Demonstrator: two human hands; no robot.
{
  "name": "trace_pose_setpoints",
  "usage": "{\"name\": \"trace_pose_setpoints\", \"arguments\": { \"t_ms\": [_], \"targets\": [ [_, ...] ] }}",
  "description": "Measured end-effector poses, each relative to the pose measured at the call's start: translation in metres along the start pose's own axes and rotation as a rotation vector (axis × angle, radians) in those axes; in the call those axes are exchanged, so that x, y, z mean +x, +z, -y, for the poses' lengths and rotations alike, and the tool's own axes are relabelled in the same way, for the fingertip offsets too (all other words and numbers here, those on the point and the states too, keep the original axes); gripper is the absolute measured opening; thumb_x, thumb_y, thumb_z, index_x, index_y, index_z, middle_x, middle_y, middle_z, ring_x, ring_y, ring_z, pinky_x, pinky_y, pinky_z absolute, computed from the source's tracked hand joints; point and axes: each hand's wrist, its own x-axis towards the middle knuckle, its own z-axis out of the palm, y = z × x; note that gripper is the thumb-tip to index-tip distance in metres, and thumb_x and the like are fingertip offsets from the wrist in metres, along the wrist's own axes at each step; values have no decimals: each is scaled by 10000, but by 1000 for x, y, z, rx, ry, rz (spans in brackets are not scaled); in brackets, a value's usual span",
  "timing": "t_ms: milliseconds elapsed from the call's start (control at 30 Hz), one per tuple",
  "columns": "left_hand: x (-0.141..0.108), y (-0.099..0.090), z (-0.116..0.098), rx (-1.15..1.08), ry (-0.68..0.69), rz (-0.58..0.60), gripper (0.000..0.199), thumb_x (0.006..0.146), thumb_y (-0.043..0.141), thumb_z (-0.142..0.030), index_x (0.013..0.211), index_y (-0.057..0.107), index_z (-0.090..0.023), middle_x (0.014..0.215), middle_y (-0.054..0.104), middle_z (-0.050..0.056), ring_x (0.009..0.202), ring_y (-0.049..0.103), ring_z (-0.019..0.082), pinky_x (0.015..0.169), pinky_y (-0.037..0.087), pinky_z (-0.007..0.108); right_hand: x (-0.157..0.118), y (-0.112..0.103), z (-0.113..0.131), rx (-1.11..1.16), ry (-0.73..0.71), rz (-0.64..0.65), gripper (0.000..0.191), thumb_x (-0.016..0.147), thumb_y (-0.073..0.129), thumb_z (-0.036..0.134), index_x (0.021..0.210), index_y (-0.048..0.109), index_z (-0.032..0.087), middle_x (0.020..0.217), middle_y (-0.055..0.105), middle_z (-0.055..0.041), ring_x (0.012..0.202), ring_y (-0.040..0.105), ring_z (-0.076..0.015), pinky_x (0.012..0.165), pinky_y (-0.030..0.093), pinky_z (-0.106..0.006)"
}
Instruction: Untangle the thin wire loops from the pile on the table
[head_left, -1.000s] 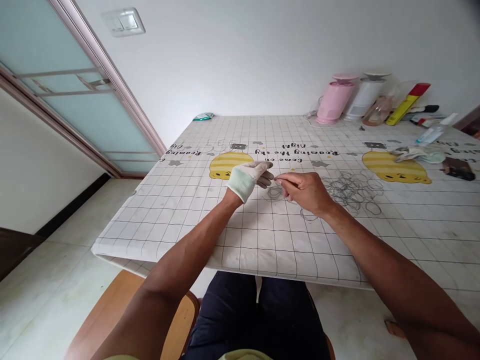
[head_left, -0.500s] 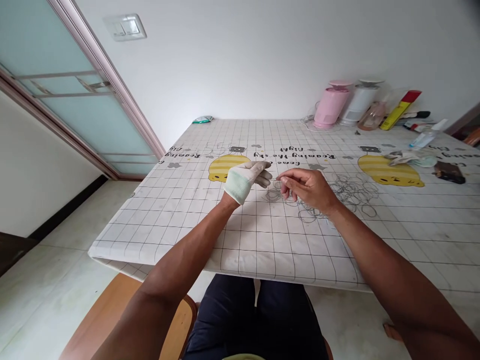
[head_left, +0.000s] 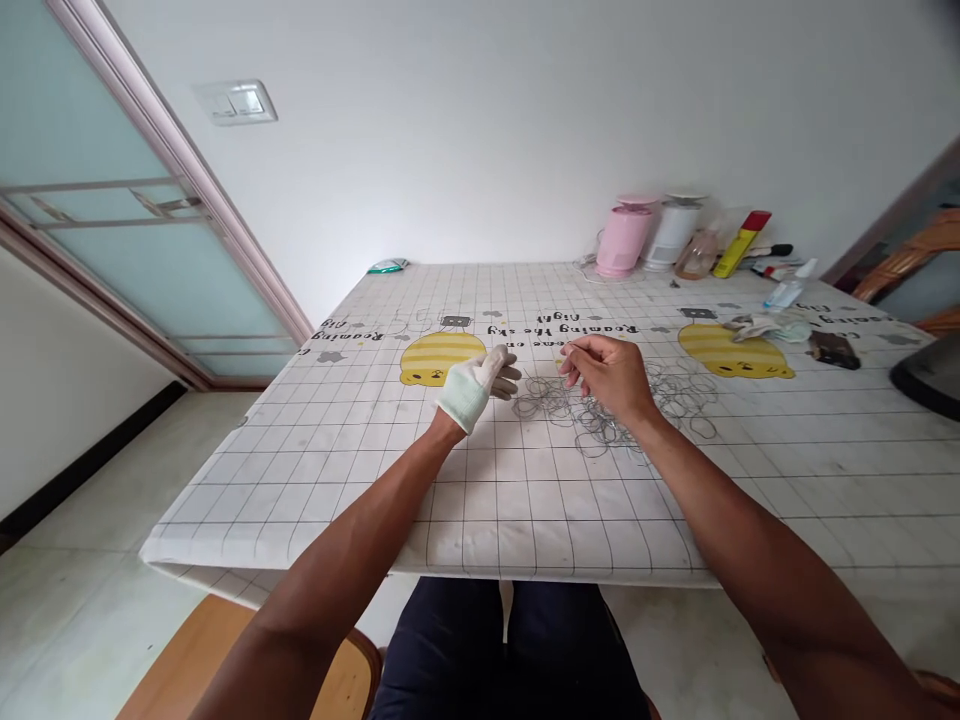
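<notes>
My left hand point(head_left: 486, 384) wears a white knit glove with a pale green cuff. Its fingers reach to the right, a little apart, with nothing visible between them. Bare, my right hand point(head_left: 611, 376) has its thumb and index finger pinched together; anything between the tips is too small to make out. Beneath and around it spreads a tangled heap of thin grey wire rings point(head_left: 679, 398). A gap separates the two hands, and the heap's left end lies just right of the gloved fingertips. More faint rings point(head_left: 424, 322) lie farther back at left.
A checked tablecloth point(head_left: 300, 500) covers the table against the wall. At the back right stand a pink device point(head_left: 624, 240), a white one point(head_left: 671, 235), a bottle point(head_left: 697, 255) and a yellow-red box point(head_left: 742, 245). A glove point(head_left: 765, 325) and a dark object point(head_left: 834, 349) lie at right.
My hands have drawn apart, so the gap between their fingertips is wider. The view has tilted up and turned right, shifting the scene down and left.
</notes>
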Motion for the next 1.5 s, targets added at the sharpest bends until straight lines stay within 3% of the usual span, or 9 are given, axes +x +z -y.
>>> {"name": "trace_pose_setpoints", "arguments": {
  "t_ms": [133, 467, 600, 833, 900, 1000, 1100, 1267, 1500],
  "targets": [
    [-1, 8, 11, -17, -62, 141, 458, 864, 770, -505, 1081, 725, -104, 1019, 771, 156, 769, 720, 205, 725, 584, 355, 1, -1, -1, 58, 6, 35, 291, 913, 710, 465, 872, 745, 179, 789, 758, -80, 574, 671, -161, 393, 478, -233],
    [4, 3, 17, -323, -206, 301, 296, 874, 756, -394, 882, 664, -113, 756, 669, 74, 635, 638, 156, 662, 526, 315, -8, 9, 5, 159, -25, 114, 314, 917, 724, 511, 954, 754, 200, 769, 745, -53, 571, 675, -169, 413, 501, -250],
    [1, 7, 14, -275, -263, 257, 293, 897, 718, -405, 881, 659, -119, 734, 652, 62, 596, 614, 143, 631, 520, 302, -9, 9, 7, 147, -23, 116, 297, 923, 714, 490, 941, 751, 196, 766, 746, -56, 576, 676, -172, 408, 490, -245],
    [-19, 15, 4, 301, 96, -195, 478, 1017, 468, -560, 902, 698, -158, 727, 701, 57, 613, 642, 158, 626, 513, 281, 4, 3, -6, 89, 25, 27, 283, 918, 701, 464, 922, 743, 184, 778, 754, -71, 546, 660, -155, 387, 467, -229],
    [-28, 17, 8, 562, 246, -135, 491, 1049, 404, -509, 860, 714, -179, 706, 698, 49, 621, 635, 150, 658, 501, 271, 7, 1, -7, 85, 56, 20, 273, 918, 701, 447, 920, 740, 177, 785, 758, -81, 545, 663, -155, 376, 455, -222],
    [-39, 25, 22, 772, 407, 91, 293, 983, 580, -423, 887, 760, -212, 756, 718, 43, 668, 632, 154, 644, 460, 259, 13, 1, -3, 37, 90, 26, 227, 920, 698, 397, 915, 734, 173, 781, 758, -80, 526, 658, -148, 356, 434, -212],
    [-45, 41, 38, 987, 604, 229, 436, 1040, 490, -437, 766, 744, -212, 678, 671, 43, 672, 627, 162, 632, 444, 262, 25, 6, 7, -30, 102, 64, 173, 928, 687, 334, 894, 728, 169, 777, 763, -78, 502, 655, -141, 350, 432, -210],
    [-49, 55, 52, 1109, 667, 249, 552, 1069, 428, -499, 727, 737, -197, 655, 678, 49, 663, 644, 180, 617, 464, 292, 64, 44, 18, -76, 119, 170, 137, 935, 698, 272, 861, 716, 158, 775, 773, -92, 487, 669, -145, 336, 417, -208],
    [-53, 61, 50, 1180, 645, 554, 555, 1030, 479, -603, 749, 767, -220, 690, 723, 39, 652, 690, 198, 620, 509, 316, 136, 152, 2, -45, 235, 315, 130, 930, 714, 181, 813, 670, 145, 761, 779, -103, 474, 681, -147, 335, 413, -211]
  ]
}}
